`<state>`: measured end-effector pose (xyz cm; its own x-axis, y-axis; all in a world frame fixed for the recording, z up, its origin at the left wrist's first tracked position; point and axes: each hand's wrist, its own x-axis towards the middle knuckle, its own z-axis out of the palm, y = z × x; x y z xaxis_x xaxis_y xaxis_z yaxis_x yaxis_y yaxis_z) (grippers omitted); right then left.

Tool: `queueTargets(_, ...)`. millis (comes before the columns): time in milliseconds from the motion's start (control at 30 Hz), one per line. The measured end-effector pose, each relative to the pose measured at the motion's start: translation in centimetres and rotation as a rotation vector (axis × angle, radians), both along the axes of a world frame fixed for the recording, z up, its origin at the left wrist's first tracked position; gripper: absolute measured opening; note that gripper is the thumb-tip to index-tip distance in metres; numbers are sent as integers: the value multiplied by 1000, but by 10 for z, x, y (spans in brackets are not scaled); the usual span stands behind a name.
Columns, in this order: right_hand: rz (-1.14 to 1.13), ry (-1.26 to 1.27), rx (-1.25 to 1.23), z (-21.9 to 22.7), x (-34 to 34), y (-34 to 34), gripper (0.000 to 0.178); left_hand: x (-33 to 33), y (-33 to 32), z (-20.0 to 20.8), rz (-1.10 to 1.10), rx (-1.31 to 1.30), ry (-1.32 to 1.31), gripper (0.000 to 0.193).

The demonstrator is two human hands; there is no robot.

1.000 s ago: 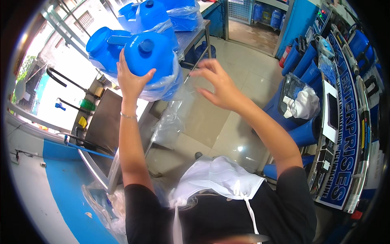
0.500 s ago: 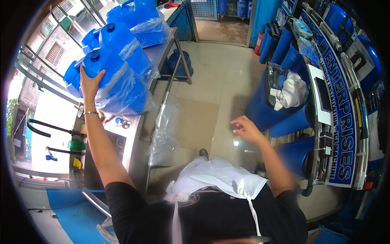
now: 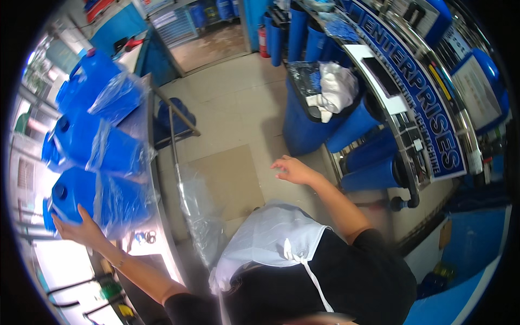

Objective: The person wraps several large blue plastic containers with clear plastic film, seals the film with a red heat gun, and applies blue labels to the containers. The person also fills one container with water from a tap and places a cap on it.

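Observation:
On the steel table at the left, three blue water containers [image 3: 76, 190] stand in a row, partly wrapped in clear plastic. My left hand [image 3: 81, 230] rests against the near side of the closest one, below its dark cap [image 3: 60, 191]. Its thumb and fingers are spread, and some fingertips are hard to see against the container. Over the floor, my right hand [image 3: 292, 169] hangs in the air with loosely bent, parted fingers and nothing in it.
Clear plastic wrap [image 3: 200, 216] hangs on the table's lower rail. To the right, a white cloth [image 3: 337, 86] lies on a blue bin [image 3: 303, 124] beside blue cylinders and a counter with a sign [image 3: 417, 92]. Beyond the tiled floor [image 3: 227, 119], a doorway stands open.
The view has swung to the right. My left hand has shifted from beside the cap to lower on the near container's side. My right hand stays raised and free.

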<state>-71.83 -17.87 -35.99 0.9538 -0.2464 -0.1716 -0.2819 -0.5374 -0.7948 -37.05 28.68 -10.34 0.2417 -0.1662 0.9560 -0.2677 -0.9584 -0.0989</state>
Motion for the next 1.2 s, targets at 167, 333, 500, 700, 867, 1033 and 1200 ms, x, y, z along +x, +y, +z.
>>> queueTargets(167, -46, 57, -97, 6, 10, -17, 35, -55, -144, -63, -774, -126, 382, 27)
queueTargets(333, -199, 15, -106, 13, 18, -70, 34, -75, -276, -119, -1236, 270, 1190, 25)
queueTargets(500, -441, -122, -139, 30, 46, -152, 25, -81, -385, -159, -1477, 669, 1588, 30)
queueTargets(700, -738, -314, -363, 85, 105, -269, 14, -54, -519, -169, -1419, 946, 1603, 35)
queueTargets(867, -943, -660, -811, 151, 128, -355, 13, -36, -621, -155, -1568, 756, 1521, 31)
queueTargets(1033, -1125, -423, -1081, 183, 138, -417, 28, -37, -734, -124, -1746, 428, 1306, 22)
queueTargets(1200, -1117, -266, -960, 173, 140, -444, 48, -46, -833, -103, -1907, 183, 1017, 18)
